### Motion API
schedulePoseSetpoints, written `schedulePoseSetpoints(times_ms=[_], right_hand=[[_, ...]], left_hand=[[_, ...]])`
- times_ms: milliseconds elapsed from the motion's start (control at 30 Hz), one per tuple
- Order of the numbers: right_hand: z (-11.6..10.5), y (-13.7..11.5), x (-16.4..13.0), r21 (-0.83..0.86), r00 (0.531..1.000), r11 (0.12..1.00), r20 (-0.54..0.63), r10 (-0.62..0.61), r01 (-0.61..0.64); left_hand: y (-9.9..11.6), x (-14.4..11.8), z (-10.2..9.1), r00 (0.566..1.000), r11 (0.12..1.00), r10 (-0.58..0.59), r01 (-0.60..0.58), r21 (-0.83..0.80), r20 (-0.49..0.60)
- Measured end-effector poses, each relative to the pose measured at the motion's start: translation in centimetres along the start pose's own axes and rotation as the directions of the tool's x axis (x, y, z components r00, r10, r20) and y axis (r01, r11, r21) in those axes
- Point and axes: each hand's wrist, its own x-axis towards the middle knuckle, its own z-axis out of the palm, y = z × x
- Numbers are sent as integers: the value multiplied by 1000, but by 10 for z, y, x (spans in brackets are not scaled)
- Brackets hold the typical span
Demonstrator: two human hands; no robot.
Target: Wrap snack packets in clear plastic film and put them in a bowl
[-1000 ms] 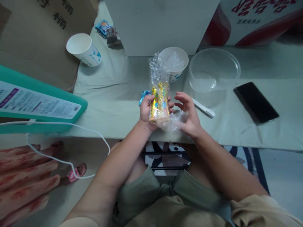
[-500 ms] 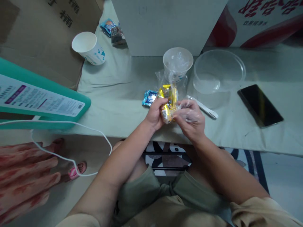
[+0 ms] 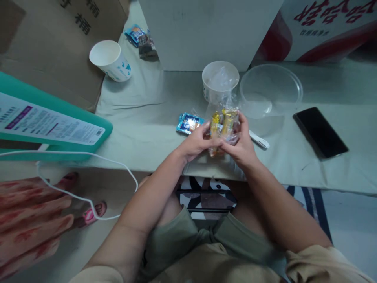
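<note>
Left hand (image 3: 196,142) and right hand (image 3: 242,144) both pinch a clear bag of yellow snack packets (image 3: 222,125) above the table edge (image 3: 206,169); the slippery film could tear, spilling packets onto the lap

Upside-down black Chinese characters on the brown cardboard box (image 3: 53,35) at top left include "桶". Large red Chinese characters, also inverted, run across the white-and-red carton (image 3: 324,27) at top right, with a smaller dark line beneath; neither is clear enough to read. The white label (image 3: 50,122) on the teal flat box carries fine print and a barcode, too small to read.
</note>
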Motion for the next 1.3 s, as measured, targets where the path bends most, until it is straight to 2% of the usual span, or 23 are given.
schedulePoseSetpoints(times_ms=[133,267,400,500,567,633,700,800,867,967,1067,1133,1200,1300], right_hand=[[-9,2,4,48,999,999,41,5,-7],[-4,5,7,19,999,999,-14,42,-41],[-2,1,10,121,996,990,-28,80,-76],[-8,-6,14,167,987,973,13,162,-162],[-11,-11,16,111,988,982,13,151,-152],[-14,-16,16,16,999,1000,-35,20,-19],[-14,-19,15,-104,985,983,-69,-156,148],[-13,-22,10,-298,953,911,-10,-302,286],[-10,-23,6,-410,941,851,59,-334,328],[-3,-25,0,-499,925,782,147,-350,375],[2,-27,-2,-470,917,788,204,-342,398],[2,-28,-2,-440,915,803,172,-364,402],[0,-28,-2,-446,917,807,90,-389,387],[-6,-27,-1,-511,912,790,-27,-409,339]], left_hand=[[1,-1,2,998,1000,2,-3,-21,-59],[-3,-2,-1,1000,1000,-25,25,9,5],[-3,-3,-6,998,992,-33,25,125,62],[-4,-4,-8,984,971,-124,92,221,131],[-6,-4,-7,980,961,-152,117,249,127],[-8,-4,-6,991,967,-111,89,241,79],[-8,-4,-4,999,975,-47,40,221,27],[-6,-4,-1,999,983,30,-26,182,-19],[-5,-4,1,994,981,97,-86,176,-52],[-6,-1,-1,963,942,243,-206,266,-118],[-7,1,-3,926,910,331,-264,319,-180],[-5,2,-3,914,926,327,-260,272,-240],[-3,3,-2,895,942,316,-259,211,-313],[2,6,-1,820,932,362,-315,178,-443]])
